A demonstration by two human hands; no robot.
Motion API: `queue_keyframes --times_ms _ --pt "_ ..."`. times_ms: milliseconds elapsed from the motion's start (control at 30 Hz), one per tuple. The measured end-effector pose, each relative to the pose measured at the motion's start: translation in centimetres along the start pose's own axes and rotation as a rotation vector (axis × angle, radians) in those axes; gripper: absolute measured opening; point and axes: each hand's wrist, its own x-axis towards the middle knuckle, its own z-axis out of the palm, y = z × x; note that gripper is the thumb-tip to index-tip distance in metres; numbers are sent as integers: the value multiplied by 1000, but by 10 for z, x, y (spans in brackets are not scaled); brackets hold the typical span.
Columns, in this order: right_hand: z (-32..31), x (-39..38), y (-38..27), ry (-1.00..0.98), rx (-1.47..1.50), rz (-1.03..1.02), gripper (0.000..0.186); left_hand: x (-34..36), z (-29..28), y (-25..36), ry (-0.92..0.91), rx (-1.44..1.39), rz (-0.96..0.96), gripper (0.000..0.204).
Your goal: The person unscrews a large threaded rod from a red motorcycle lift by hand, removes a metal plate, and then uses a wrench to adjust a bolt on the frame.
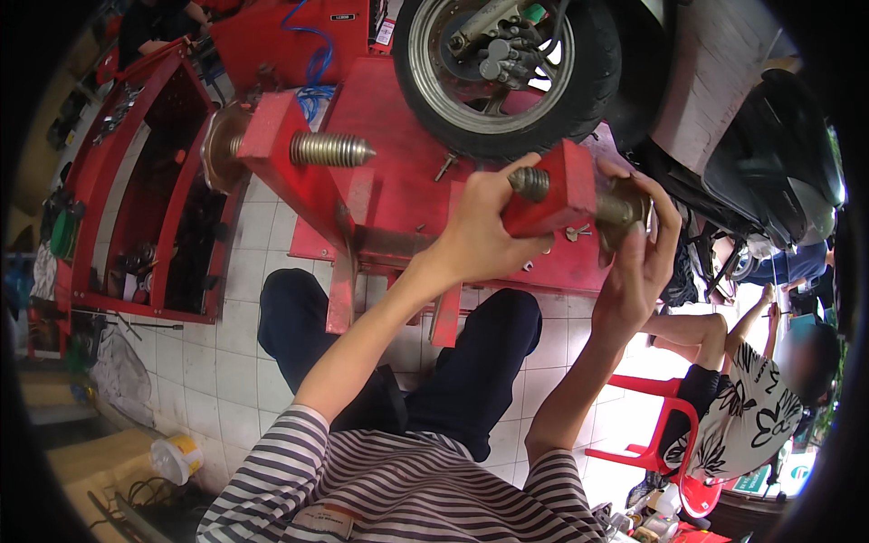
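A red steel wheel clamp stands in front of me, with a left post (303, 185) and a right post (548, 204). My left hand (475, 226) is wrapped round the right post, its thumb and fingers on either side. Through that post runs a threaded clamp screw (529, 184), its tip showing on the left. My right hand (638, 271) is closed round the metal knob (620, 213) at the screw's outer end; the fingers hide part of it. Another clamp screw (330, 149) with a round metal handwheel (220, 147) goes through the left post, untouched.
Beyond the clamp, a scooter's front wheel (412, 100) rests on a red lift platform (380, 100). Loose small metal parts (575, 233) lie on the platform. A red tool cabinet (86, 262) stands left. At right, a person (747, 407) sits on a red plastic chair (665, 434).
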Motion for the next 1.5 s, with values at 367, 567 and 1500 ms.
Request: queue_keyframes --times_ms 367,567,1500 --pt "-10 -54 7 63 -69 -367 20 -21 0 24 -75 55 -23 58" --pt "-13 -66 17 108 -321 -212 21 -19 1 24 -65 -53 -49 58" --pt "-14 -21 -17 51 -18 -115 63 -34 -6 -1 -103 113 34 82"
